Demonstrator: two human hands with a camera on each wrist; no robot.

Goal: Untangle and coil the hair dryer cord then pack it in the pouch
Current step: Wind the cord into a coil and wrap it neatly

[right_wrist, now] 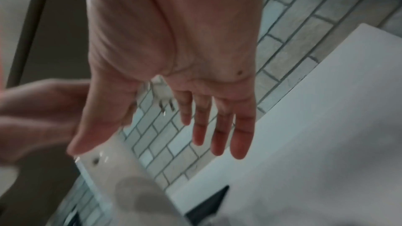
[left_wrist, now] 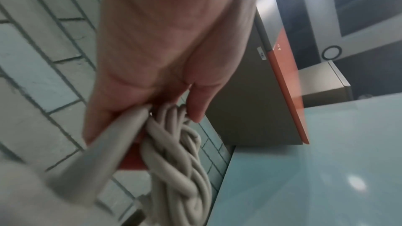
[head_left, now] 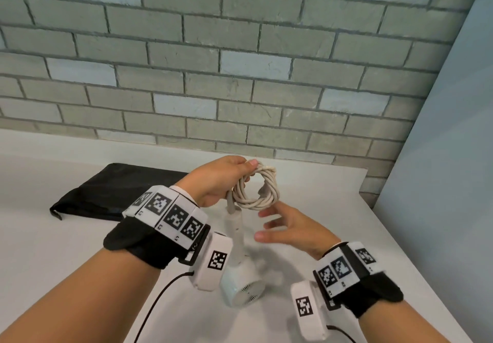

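My left hand (head_left: pixel 218 180) grips the coiled off-white cord (head_left: pixel 256 188) at its left side, above the table. The white hair dryer (head_left: pixel 238 276) hangs from the cord below that hand, handle up and round vented body near the table. In the left wrist view the fingers (left_wrist: pixel 195 102) curl round the cord bundle (left_wrist: pixel 180 161) and the cord's stiff end (left_wrist: pixel 104 145). My right hand (head_left: pixel 285 225) hovers just under and right of the coil, fingers (right_wrist: pixel 219 126) straight and spread, holding nothing. The dryer handle (right_wrist: pixel 115 166) shows blurred beside it. The black pouch (head_left: pixel 112 190) lies flat at the back left.
The white table (head_left: pixel 66 249) ends at a grey brick wall (head_left: pixel 240 62) behind and a pale blue panel (head_left: pixel 453 129) on the right. Black cables (head_left: pixel 157 308) trail from my wrist cameras near the front edge.
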